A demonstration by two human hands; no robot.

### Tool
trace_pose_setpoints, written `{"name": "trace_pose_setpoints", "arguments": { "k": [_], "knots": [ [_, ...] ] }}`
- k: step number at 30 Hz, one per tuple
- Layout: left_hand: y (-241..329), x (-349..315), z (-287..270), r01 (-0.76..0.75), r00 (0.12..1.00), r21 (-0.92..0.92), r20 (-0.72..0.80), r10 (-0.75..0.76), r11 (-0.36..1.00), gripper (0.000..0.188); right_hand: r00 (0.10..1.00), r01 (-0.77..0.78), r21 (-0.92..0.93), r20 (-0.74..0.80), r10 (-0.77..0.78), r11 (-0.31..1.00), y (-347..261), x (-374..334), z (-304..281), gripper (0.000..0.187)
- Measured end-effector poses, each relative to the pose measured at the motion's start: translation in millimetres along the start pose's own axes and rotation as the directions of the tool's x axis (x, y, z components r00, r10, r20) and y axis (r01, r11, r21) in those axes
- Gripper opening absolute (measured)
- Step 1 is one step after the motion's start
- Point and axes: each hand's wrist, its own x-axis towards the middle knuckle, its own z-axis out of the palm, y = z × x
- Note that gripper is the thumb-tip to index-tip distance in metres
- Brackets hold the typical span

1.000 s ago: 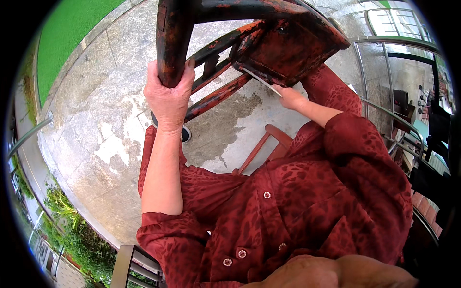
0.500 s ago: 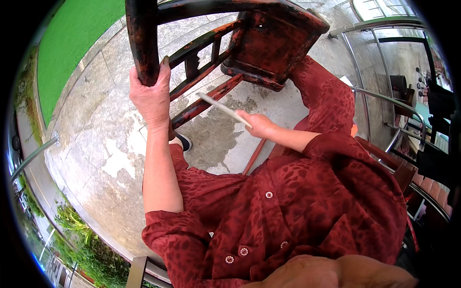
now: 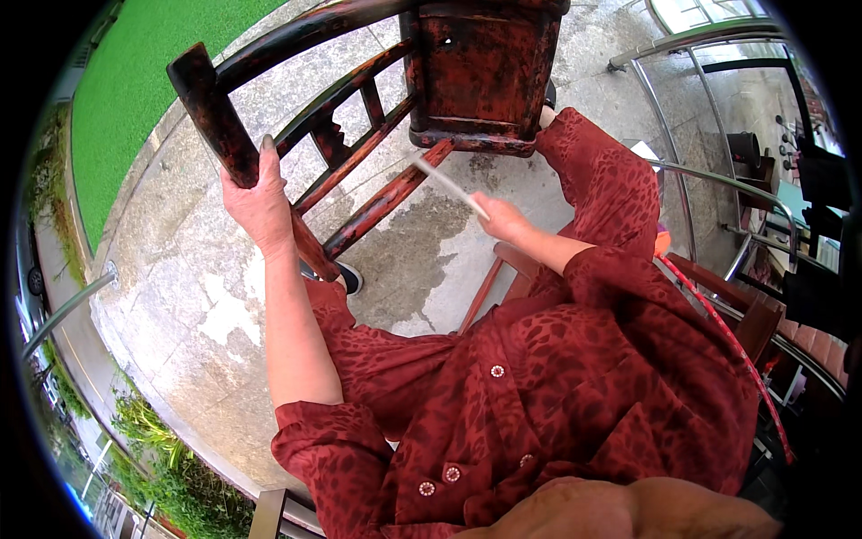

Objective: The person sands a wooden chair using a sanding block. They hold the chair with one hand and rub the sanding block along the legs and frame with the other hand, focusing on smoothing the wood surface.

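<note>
A worn wooden chair (image 3: 489, 76), dark red with black patches, is tipped over in front of me, its slatted back toward the left. My left hand (image 3: 259, 208) grips the lower end of the thick dark piece at the chair's left, thumb on the near side. In my right hand (image 3: 505, 219), closed around one end, is a thin pale grey stick-like tool (image 3: 449, 187). Its far tip lies close to the chair's reddish lower bar (image 3: 388, 198); whether they touch I cannot tell. The tool is slightly blurred.
Grey stone paving (image 3: 193, 229) with damp and pale patches lies below. Green turf (image 3: 162, 99) borders it at the far left. Metal rails (image 3: 664, 135) stand on the right, near a red cord (image 3: 727, 332). My shoe (image 3: 354, 279) shows beyond the chair's near end.
The chair has turned and shifted left, and my left hand has moved left and slightly nearer with it. My right hand and the tool have moved a little right and farther away.
</note>
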Motion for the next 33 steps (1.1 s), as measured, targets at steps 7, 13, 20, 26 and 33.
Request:
{"name": "trace_pose_setpoints", "arguments": {
  "k": [7,13,20,26,33],
  "knots": [
    [-9,10,-10,0.053,0.998,0.005,-0.033,-0.053,0.999,0.026,0.989,0.04,-0.087,0.142,-0.028,0.995,-44,-15,-15,0.029],
    [-11,12,-6,0.074,0.996,0.016,-0.048,-0.074,0.997,0.026,0.991,-0.105,0.013,-0.086,0.106,0.994,12,7,-13,0.024],
    [-15,18,-10,0.096,0.994,-0.002,-0.048,-0.096,0.995,0.026,0.998,-0.015,0.074,-0.056,0.019,0.997,4,-1,-13,0.017],
    [-16,21,-9,0.118,0.991,-0.01,-0.057,-0.118,0.993,0.028,0.991,-0.111,0.032,-0.068,0.113,0.993,6,-4,-11,0.014],
    [-12,20,-7,0.137,0.989,-0.014,-0.055,-0.137,0.991,0.028,0.991,-0.099,-0.012,-0.091,0.098,0.995,34,8,-9,0.016]
  ]
}}
